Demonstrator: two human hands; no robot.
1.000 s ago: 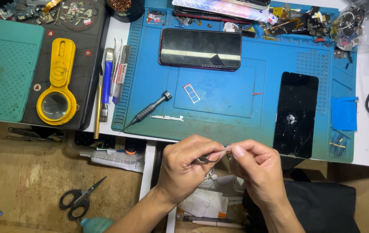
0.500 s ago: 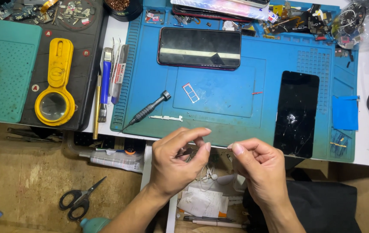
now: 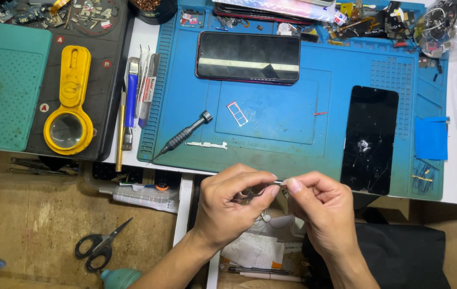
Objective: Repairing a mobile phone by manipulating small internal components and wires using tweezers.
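Both hands meet just off the near edge of the blue mat (image 3: 292, 144). Left hand (image 3: 231, 206) and right hand (image 3: 319, 208) each pinch one small thin metal part (image 3: 277, 183) between fingertips, grip clenched on it. Screwdriver (image 3: 183, 136) and cracked phone screen (image 3: 370, 139) lie on the mat, untouched.
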